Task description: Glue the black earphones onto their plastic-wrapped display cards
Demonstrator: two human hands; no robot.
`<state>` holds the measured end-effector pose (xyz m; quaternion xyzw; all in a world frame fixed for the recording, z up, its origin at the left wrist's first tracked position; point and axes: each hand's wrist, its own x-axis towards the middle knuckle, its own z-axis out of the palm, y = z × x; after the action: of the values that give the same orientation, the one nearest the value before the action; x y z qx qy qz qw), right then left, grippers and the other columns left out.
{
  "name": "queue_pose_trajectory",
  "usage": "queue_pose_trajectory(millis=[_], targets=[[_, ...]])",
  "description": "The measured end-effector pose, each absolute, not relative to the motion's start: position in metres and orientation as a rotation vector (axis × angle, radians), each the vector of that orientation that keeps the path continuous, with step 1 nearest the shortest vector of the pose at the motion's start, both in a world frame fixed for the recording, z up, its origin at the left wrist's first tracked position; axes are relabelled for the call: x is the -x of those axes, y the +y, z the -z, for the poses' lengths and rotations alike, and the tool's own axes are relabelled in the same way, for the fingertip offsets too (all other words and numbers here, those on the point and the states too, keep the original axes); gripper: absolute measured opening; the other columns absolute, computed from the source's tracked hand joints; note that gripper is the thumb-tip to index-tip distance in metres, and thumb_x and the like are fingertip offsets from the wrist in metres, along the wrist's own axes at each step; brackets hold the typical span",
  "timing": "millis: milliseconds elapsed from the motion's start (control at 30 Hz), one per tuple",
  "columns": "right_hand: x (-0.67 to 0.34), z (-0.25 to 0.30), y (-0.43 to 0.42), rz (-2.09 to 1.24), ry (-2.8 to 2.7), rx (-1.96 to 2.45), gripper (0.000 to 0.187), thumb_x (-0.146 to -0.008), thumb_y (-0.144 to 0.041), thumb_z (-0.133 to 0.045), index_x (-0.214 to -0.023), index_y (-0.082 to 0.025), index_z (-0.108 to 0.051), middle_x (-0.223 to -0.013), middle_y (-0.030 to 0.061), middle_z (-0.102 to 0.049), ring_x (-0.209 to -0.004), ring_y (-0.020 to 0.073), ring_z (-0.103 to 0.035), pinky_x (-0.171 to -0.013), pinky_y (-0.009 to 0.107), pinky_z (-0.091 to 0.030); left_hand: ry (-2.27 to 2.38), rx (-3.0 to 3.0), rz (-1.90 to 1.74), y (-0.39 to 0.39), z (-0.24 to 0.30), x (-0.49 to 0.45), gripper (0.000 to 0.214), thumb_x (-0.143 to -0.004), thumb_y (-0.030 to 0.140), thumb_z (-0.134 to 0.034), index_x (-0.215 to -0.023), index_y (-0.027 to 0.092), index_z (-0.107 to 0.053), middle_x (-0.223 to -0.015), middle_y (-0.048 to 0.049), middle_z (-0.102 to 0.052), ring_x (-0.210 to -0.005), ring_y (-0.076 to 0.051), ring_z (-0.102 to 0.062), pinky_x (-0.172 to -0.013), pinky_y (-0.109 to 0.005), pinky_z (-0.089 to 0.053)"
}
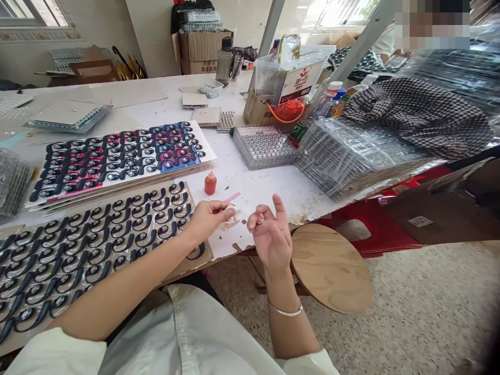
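Left hand (209, 219) pinched shut on a thin pink stick (233, 197), gripped near its lower end between thumb and fingertips, free end slanting up and to the right over the table. Right hand (271, 237) raised just beside it, thumb and forefinger closed on a small silvery round piece (260, 219) — other fingers spread loose. Too small to tell exactly what that piece is.

Probably very light, both of them. Stick likely stiff but slender, so best gripped low, pen-fashion, for control of the tip. Round piece probably hard, smooth and easy to drop — safest pinched by the rim, with the flat faces clear. Stick's free end near the piece but apart from it, a little up and to the left; hands close together, not touching.

Under the hands, the worn edge of a white table top (253, 182), with pale smears right below the left fingers. Just behind the stick, upright, a small orange-red squeeze bottle (210, 183). Under the left forearm, a brown cardboard board (117, 229) covered in rows of black ear hooks. Behind that, a stack of printed cards (121, 156) carrying more hooks on pink and blue patches. Farther back to the right, a clear plastic tray of small round discs (263, 147). Below the right wrist, a round wooden stool seat (332, 268); on that wrist, a thin silver bangle (287, 312).
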<state>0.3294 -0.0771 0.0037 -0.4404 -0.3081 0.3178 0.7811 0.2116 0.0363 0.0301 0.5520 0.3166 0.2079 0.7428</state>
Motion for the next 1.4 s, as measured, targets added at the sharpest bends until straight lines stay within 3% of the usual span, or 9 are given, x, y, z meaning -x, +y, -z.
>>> queue_pose_trajectory(millis=[100, 233, 467, 633, 800, 900, 1067, 1233, 1400], targets=[[-0.326, -0.001, -0.077, -0.829, -0.585, 0.914, 0.06, -0.079, -0.069, -0.046, -0.129, -0.036, -0.044, -0.101, 0.0042, -0.053, -0.059, 0.0122, -0.043, -0.055, 0.03, -0.04, 0.718, -1.241, -0.484, 0.035, -0.034, -0.208, 0.053, -0.058, 0.059, -0.079, -0.083, 0.013, -0.075, -0.063, 0.0014, -0.062, -0.057, -0.008, -0.047, -0.056, -0.02, -0.038], [-0.322, 0.003, -0.073, -0.862, -0.524, 0.913, 0.062, -0.081, -0.076, -0.033, -0.128, -0.037, -0.045, -0.104, 0.0052, -0.054, -0.057, 0.012, -0.038, -0.056, 0.029, -0.039, 0.694, -1.345, -0.504, 0.029, -0.036, -0.205, 0.048, -0.069, 0.058, -0.071, -0.082, 0.012, -0.076, -0.064, 0.0001, -0.061, -0.058, -0.009, -0.048, -0.055, -0.02, -0.039], [-0.311, 0.011, -0.068, -0.735, -0.602, 0.978, 0.073, -0.074, -0.077, -0.046, -0.136, -0.042, -0.031, -0.108, 0.0035, -0.051, -0.068, 0.0134, -0.048, -0.066, 0.03, -0.047, 0.642, -1.466, -0.569, 0.019, -0.03, -0.198, 0.037, -0.07, 0.049, -0.075, -0.09, 0.019, -0.077, -0.084, -0.0044, -0.065, -0.07, -0.013, -0.059, -0.065, -0.023, -0.049], [-0.304, 0.018, -0.063, -0.582, -0.695, 1.06, 0.084, -0.073, -0.077, -0.046, -0.143, -0.038, -0.019, -0.105, 0.0048, -0.051, -0.073, 0.0153, -0.049, -0.071, 0.031, -0.047, 0.658, -1.448, -0.558, 0.022, -0.026, -0.196, 0.046, -0.077, 0.06, -0.062, -0.074, 0.016, -0.077, -0.081, -0.0067, -0.068, -0.073, -0.014, -0.058, -0.066, -0.024, -0.046], [-0.299, 0.022, -0.062, -0.52, -0.819, 1.169, 0.087, -0.075, -0.076, -0.039, -0.145, -0.037, -0.006, -0.109, 0.0069, -0.048, -0.076, 0.0182, -0.05, -0.067, 0.034, -0.047, 0.762, -1.168, -0.447, 0.027, -0.021, -0.197, 0.061, -0.047, 0.054, -0.087, -0.089, 0.013, -0.075, -0.079, -0.006, -0.07, -0.066, -0.014, -0.057, -0.062, -0.024, -0.046], [-0.295, 0.021, -0.062, -0.452, -0.88, 1.182, 0.092, -0.073, -0.075, -0.043, -0.145, -0.036, -0.002, -0.112, 0.0085, -0.047, -0.088, 0.0222, -0.053, -0.076, 0.039, -0.048, 0.753, -1.187, -0.374, 0.028, -0.022, -0.197, 0.063, -0.047, 0.055, -0.087, -0.089, 0.01, -0.075, -0.067, -0.0036, -0.066, -0.056, -0.01, -0.05, -0.054, -0.021, -0.039], [-0.288, 0.008, -0.065, -0.504, -0.805, 1.121, 0.078, -0.076, -0.071, -0.041, -0.142, -0.04, -0.012, -0.118, 0.0075, -0.044, -0.088, 0.0215, -0.052, -0.083, 0.043, -0.049, 0.651, -1.289, -0.46, 0.028, -0.026, -0.198, 0.053, -0.052, 0.057, -0.084, -0.077, 0.011, -0.077, -0.059, -0.0017, -0.06, -0.052, -0.008, -0.044, -0.048, -0.021, -0.033], [-0.29, -0.005, -0.071, -0.626, -0.644, 1.072, 0.072, -0.076, -0.069, -0.044, -0.14, -0.039, -0.026, -0.117, 0.0077, -0.046, -0.076, 0.0175, -0.051, -0.07, 0.036, -0.051, 0.52, -1.517, -0.595, 0.027, -0.027, -0.199, 0.039, -0.071, 0.054, -0.071, -0.073, 0.015, -0.076, -0.068, -0.0053, -0.064, -0.061, -0.013, -0.054, -0.055, -0.022, -0.041], [-0.304, -0.005, -0.077, -0.698, -0.591, 1.044, 0.062, -0.084, -0.071, -0.019, -0.135, -0.039, -0.036, -0.113, 0.0078, -0.05, -0.061, 0.0152, -0.042, -0.065, 0.037, -0.047, 0.61, -1.883, -0.697, 0.049, -0.026, -0.195, 0.024, -0.082, 0.035, -0.06, -0.073, 0.017, -0.074, -0.07, -0.0046, -0.066, -0.065, -0.014, -0.056, -0.065, -0.025, -0.042]])
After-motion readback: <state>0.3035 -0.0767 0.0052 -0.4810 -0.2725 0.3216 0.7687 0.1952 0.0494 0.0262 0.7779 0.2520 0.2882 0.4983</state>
